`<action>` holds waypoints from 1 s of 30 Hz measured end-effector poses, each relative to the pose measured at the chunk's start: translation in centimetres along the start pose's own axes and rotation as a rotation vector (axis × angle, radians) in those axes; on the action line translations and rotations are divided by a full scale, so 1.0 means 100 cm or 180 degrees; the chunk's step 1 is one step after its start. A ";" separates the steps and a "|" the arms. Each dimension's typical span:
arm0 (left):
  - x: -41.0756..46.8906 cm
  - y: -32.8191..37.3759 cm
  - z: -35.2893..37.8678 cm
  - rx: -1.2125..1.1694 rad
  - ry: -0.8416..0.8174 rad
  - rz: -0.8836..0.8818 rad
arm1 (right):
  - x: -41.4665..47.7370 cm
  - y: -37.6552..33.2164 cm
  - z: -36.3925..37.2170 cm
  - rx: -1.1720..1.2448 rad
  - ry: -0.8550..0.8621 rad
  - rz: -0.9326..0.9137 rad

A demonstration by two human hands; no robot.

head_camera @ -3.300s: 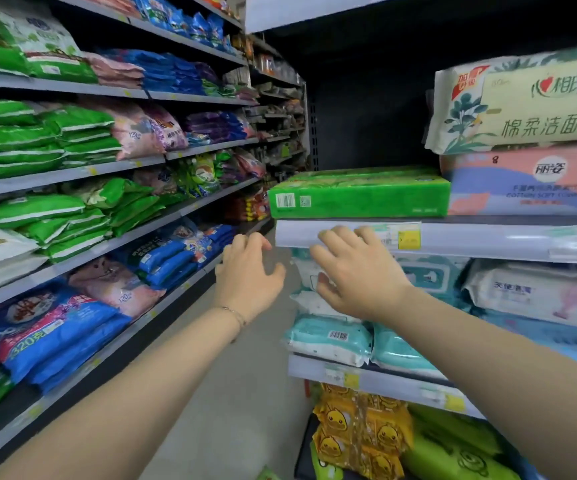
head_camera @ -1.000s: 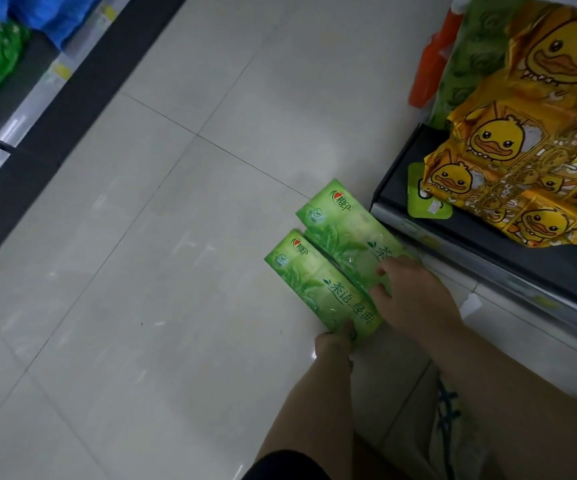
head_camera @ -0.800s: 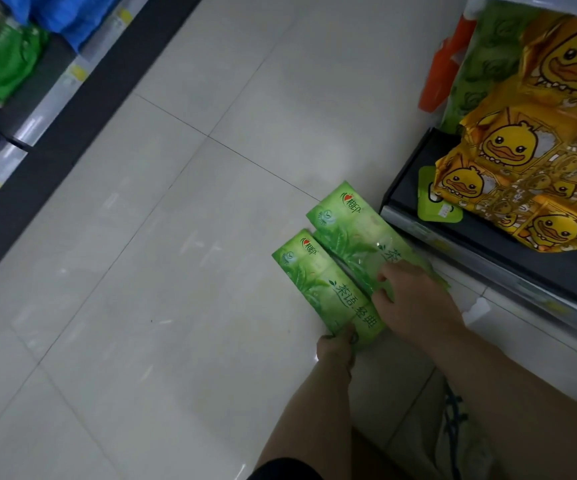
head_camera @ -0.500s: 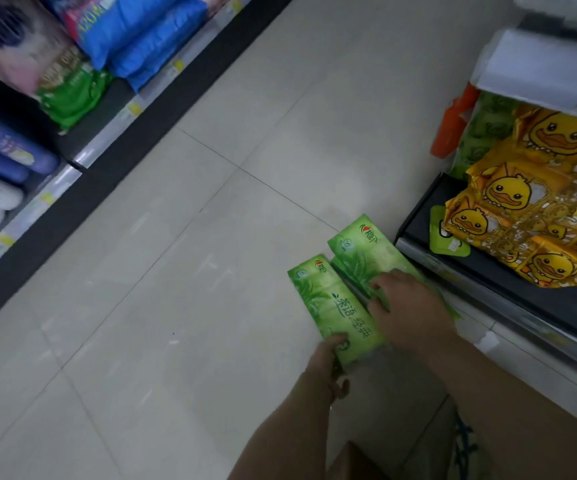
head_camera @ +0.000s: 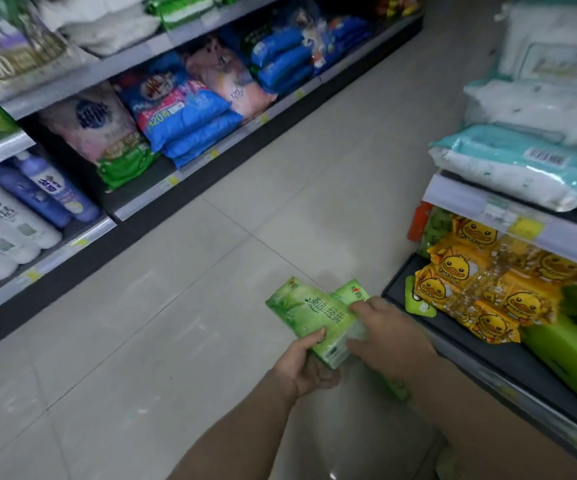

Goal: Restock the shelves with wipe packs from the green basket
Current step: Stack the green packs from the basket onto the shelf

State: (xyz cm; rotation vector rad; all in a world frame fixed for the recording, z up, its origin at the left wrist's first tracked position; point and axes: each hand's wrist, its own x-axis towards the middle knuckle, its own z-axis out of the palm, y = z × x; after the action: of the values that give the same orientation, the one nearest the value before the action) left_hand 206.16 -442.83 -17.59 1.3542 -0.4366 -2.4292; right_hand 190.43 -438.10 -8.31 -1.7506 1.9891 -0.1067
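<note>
Two light green wipe packs [head_camera: 309,315] with Chinese print are held together above the tiled floor, low in the centre of the head view. My left hand [head_camera: 301,367] grips their near end from below. My right hand [head_camera: 385,332] presses on top of the second pack [head_camera: 356,292], which lies partly under the first. The green basket is not in view. The shelf unit [head_camera: 481,202] on the right carries teal and white wipe packs [head_camera: 508,164].
Yellow duck-print packs [head_camera: 481,289] and plain green packs [head_camera: 571,351] fill the bottom right shelf. Across the aisle, the left shelving [head_camera: 190,168] holds blue, pink and white bags and bottles. Pale floor tiles [head_camera: 211,289] lie between the two units.
Both hands have lifted the two green packs up from near the floor. The view has tilted upward, and the right shelf with wipe packs has come into sight.
</note>
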 end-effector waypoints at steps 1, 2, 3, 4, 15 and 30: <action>-0.007 0.005 0.010 0.0055 -0.0155 0.0030 | -0.004 -0.003 -0.003 -0.0090 -0.0017 0.0010; -0.012 0.010 0.021 0.0114 -0.0275 0.0062 | -0.007 -0.006 -0.008 -0.0148 -0.0015 0.0035; -0.017 0.015 0.032 0.0178 -0.0348 0.0115 | -0.011 -0.009 -0.012 -0.0182 0.0007 0.0079; -0.023 0.019 0.043 0.0227 -0.0421 0.0174 | -0.014 -0.011 -0.018 -0.0220 0.0076 0.0141; -0.084 0.069 0.156 -0.0244 -0.1265 0.0713 | -0.055 -0.032 -0.137 -0.1022 0.1549 0.0006; -0.126 0.178 0.235 -0.0886 -0.0724 0.1716 | -0.149 -0.009 -0.287 -0.0950 0.2224 -0.0582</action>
State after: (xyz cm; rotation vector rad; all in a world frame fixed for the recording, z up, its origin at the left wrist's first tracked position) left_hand 194.56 -451.06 11.16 0.7297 -0.4309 -2.0935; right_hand 180.62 -431.34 21.75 -2.3137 2.3991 -0.5790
